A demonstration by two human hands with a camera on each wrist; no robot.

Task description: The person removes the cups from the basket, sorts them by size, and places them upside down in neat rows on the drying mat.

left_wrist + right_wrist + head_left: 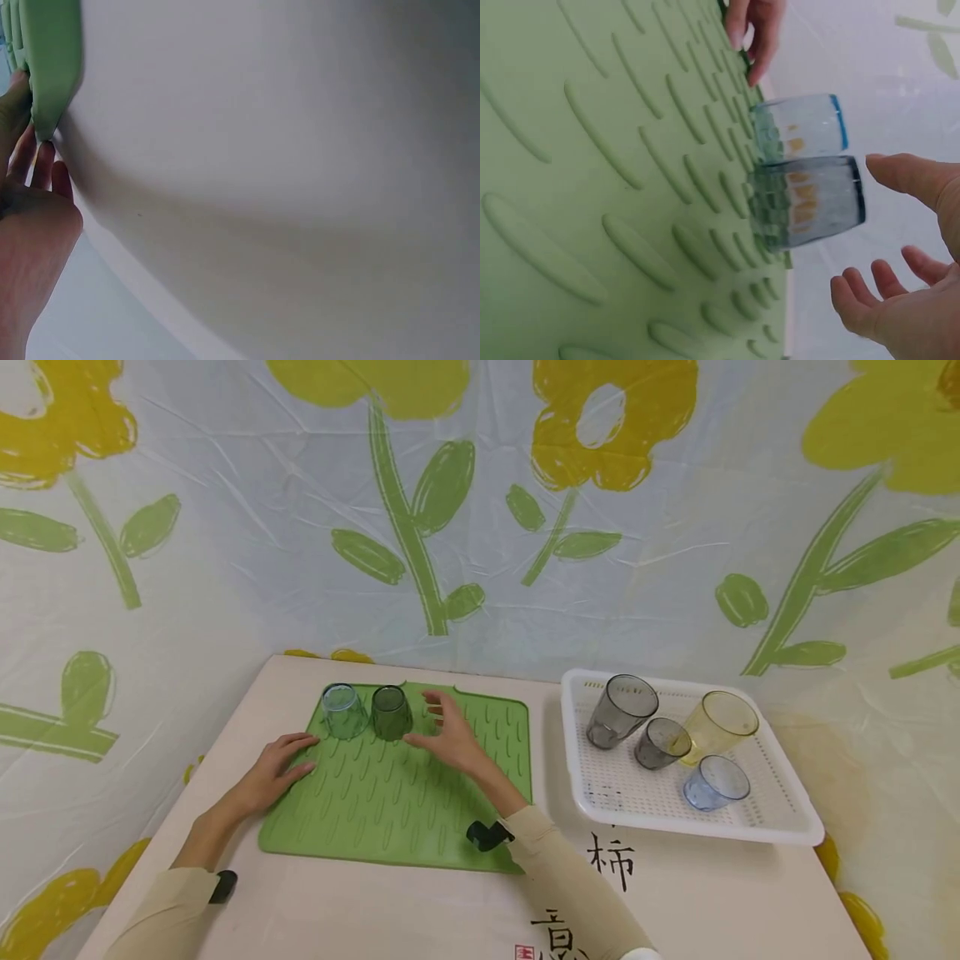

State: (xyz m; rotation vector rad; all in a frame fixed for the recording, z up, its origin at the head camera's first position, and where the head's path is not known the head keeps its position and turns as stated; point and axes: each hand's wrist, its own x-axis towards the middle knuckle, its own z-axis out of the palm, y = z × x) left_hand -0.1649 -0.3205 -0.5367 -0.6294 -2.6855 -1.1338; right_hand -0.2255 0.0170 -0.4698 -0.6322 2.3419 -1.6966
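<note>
A light blue glass (345,712) and a dark grey glass (392,713) stand side by side on a green ridged mat (390,810), near its back left corner. Both look narrower at the top in the head view. My right hand (448,737) is just right of the dark glass, thumb and fingers spread apart and nothing held. In the right wrist view, a gap shows between this hand (907,277) and the dark glass (806,202). My left hand (273,772) rests at the mat's left edge, fingertips touching it; the left wrist view shows only part of this hand (37,195).
On the right of the table stands a white perforated basket (776,814). It holds a tall grey glass (621,712), a small grey glass (662,745), a yellow glass (723,727) and a blue glass (714,783). A flower-printed cloth (487,635) hangs behind the table.
</note>
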